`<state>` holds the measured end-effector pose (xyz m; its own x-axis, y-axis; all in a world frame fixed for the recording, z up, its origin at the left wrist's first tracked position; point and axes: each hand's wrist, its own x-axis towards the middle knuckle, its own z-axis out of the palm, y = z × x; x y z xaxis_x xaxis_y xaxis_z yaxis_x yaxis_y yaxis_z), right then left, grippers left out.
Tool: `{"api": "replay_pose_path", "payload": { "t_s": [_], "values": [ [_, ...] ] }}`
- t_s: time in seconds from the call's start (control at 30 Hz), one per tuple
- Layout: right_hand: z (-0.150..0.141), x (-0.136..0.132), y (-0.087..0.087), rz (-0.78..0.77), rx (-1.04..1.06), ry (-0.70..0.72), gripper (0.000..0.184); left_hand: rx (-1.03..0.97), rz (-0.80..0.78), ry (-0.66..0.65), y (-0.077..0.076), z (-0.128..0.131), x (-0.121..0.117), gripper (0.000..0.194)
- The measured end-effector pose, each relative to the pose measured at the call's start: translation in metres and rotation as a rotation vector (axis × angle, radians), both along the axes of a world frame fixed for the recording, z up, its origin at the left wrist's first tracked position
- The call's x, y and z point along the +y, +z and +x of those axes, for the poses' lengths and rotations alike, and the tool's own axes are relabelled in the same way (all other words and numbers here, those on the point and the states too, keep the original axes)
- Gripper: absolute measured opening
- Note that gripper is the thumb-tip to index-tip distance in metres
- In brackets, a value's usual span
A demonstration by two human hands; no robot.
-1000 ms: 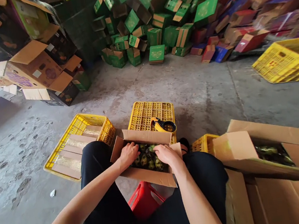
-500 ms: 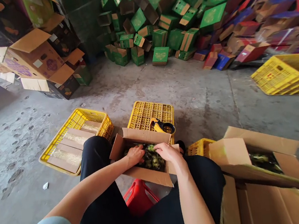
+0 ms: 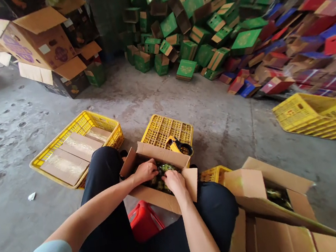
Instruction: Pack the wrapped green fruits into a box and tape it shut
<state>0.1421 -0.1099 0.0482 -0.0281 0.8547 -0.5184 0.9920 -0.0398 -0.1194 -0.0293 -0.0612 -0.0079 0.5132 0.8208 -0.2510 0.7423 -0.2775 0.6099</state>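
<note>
An open cardboard box [image 3: 153, 195] rests between my knees, its flaps folded outward. Inside lies green produce [image 3: 166, 168] in shiny clear plastic, too small and covered for me to name its kind. My left hand [image 3: 146, 172] reaches over the left part of the box, its fingers bent and closed at the plastic. Opposite it, my right hand [image 3: 175, 181] dips in from the right, fingers curled down onto the same plastic, fingertips partly hidden. Behind the box, a yellow and black tape dispenser [image 3: 178, 145] lies on an upturned yellow crate [image 3: 168, 126].
To the left, a yellow crate [image 3: 45, 154] holds taped cartons [image 3: 81, 145]. A red stool [image 3: 144, 221] shows below the box. At right stand another open carton [image 3: 248, 183] with green produce and stacked yellow crates [image 3: 297, 114]. Green boxes [image 3: 186, 69] are heaped at the back.
My right hand has moved left and lower into the box, closer to my left hand. The whole view has shifted and tilted slightly.
</note>
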Motion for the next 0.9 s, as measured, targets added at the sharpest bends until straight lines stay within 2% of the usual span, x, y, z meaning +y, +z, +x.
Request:
{"api": "replay_pose_path", "payload": {
  "t_s": [0.2,0.4,0.5,0.6,0.73,0.8,0.9],
  "values": [
    [0.023,0.002,0.004,-0.071,-0.004,0.067,0.032,-0.27,-0.078,0.192,-0.003,-0.001,0.007,0.018],
    [0.007,0.002,-0.005,-0.146,-0.107,0.111,0.035,-0.452,-0.157,0.4,0.001,-0.003,0.017,0.036],
    [0.002,0.0,-0.005,-0.146,-0.147,0.123,0.034,-0.462,-0.17,0.447,0.008,-0.011,0.027,0.038],
    [0.002,-0.004,-0.001,-0.118,-0.164,0.135,0.031,-0.407,-0.198,0.422,0.014,-0.022,0.033,0.033],
    [-0.002,-0.008,0.001,-0.059,-0.108,0.203,0.034,-0.283,-0.233,0.293,0.015,-0.028,0.028,0.022],
    [-0.009,-0.008,-0.005,-0.076,-0.067,0.254,0.036,-0.221,-0.249,0.202,0.012,-0.026,0.023,0.018],
    [-0.022,-0.009,-0.018,-0.109,-0.073,0.282,0.049,-0.145,-0.243,0.076,0.005,-0.018,0.018,0.018]
  ]
}}
